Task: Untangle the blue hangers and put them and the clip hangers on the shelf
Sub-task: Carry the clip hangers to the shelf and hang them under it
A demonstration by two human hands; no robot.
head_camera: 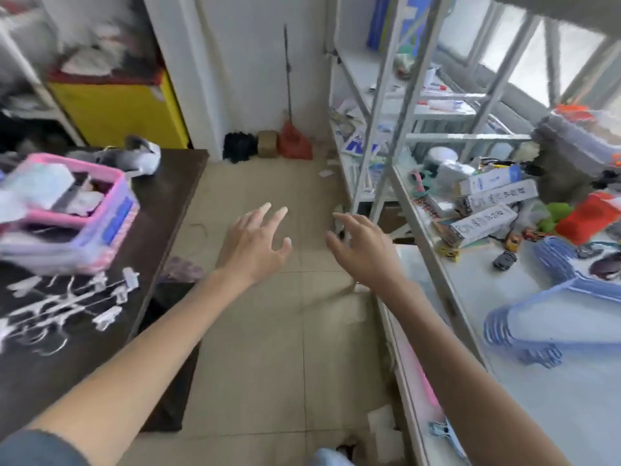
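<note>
A stack of blue hangers lies on the white shelf at the right. Several white clip hangers lie spread on the dark table at the left. My left hand and my right hand both hover over the tiled floor between table and shelf. Their fingers are spread and neither holds anything. Each hand is well apart from both groups of hangers.
A pink basket full of items stands on the dark table behind the clip hangers. Boxes, toys and a red object crowd the far part of the shelf. Metal shelf posts rise at the right. A red dustpan leans at the back wall.
</note>
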